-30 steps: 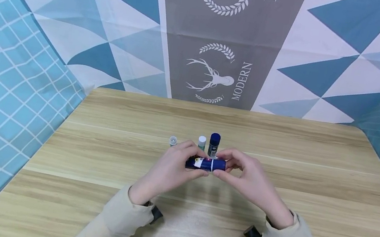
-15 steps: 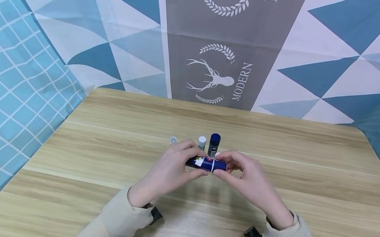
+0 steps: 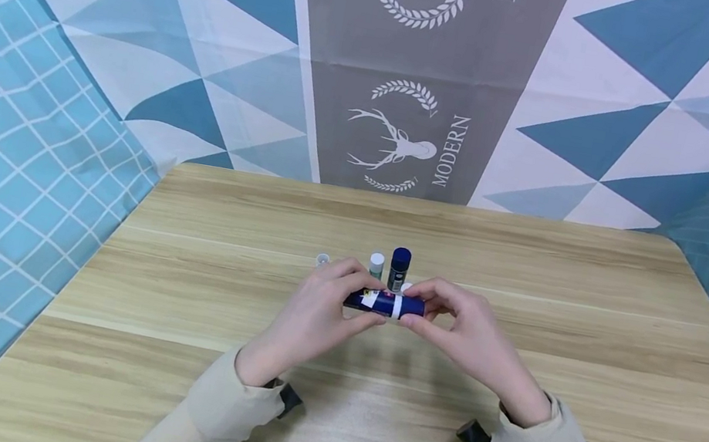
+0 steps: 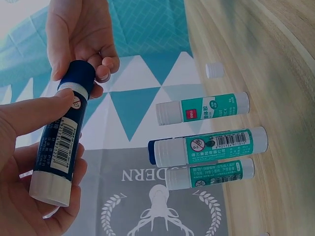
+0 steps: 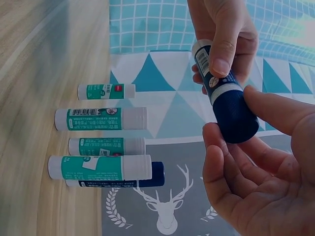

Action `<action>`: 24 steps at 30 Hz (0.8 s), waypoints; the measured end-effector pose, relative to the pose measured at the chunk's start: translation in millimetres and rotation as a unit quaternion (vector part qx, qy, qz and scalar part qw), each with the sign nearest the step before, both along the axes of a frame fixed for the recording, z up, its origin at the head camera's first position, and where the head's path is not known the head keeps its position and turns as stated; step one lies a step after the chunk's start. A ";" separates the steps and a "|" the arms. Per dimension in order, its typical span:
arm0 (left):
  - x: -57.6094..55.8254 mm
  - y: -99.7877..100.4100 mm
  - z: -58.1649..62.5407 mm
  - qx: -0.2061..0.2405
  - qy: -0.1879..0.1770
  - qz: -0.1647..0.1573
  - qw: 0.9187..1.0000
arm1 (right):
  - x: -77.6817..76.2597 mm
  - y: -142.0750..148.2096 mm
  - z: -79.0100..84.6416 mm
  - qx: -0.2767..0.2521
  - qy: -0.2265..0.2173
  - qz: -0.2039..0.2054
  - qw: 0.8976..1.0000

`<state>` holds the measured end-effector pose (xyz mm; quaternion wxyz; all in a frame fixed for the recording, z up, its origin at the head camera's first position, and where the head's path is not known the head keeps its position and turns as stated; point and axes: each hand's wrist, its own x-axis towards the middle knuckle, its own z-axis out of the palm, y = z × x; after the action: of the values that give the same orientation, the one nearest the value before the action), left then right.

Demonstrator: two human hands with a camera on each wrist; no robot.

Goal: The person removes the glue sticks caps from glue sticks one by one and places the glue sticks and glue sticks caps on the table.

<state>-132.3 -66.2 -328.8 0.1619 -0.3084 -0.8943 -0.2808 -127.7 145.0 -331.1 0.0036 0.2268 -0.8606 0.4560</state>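
A navy glue stick with a white base and barcode label lies sideways between both hands, above the table. My left hand grips its body, thumb pressed along the label in the left wrist view. My right hand pinches the navy cap between thumb and fingers. A white band shows between cap and body. Beyond the hands stand another navy glue stick and several green-and-white glue sticks, best seen in the wrist views; the hands partly hide them in the head view.
The wooden table extends to both sides and in front of the arms. A small white cylinder is on the table near the standing sticks. Patterned cloth hangs behind the table's far edge.
The white band between the cap and the body looks wider than before, as the right hand and cap have shifted slightly right and the left hand slightly left. Both grips stay the same.
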 end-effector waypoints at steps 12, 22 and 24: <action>-2.6 -5.7 4.2 0.009 -0.004 0.021 1.000 | -2.3 5.2 1.8 0.001 0.004 -0.016 1.000; -8.9 -15.6 7.3 0.027 -0.008 0.036 0.999 | -7.8 15.5 4.4 0.022 0.022 -0.050 0.998; -10.4 -18.3 8.3 0.036 -0.009 0.037 0.999 | -8.9 18.7 4.8 0.027 0.029 -0.059 0.997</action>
<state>-142.7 -84.5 -320.5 0.1748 -0.2668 -0.8957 -0.3098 -136.6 163.7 -326.3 0.0489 0.1889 -0.8841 0.4247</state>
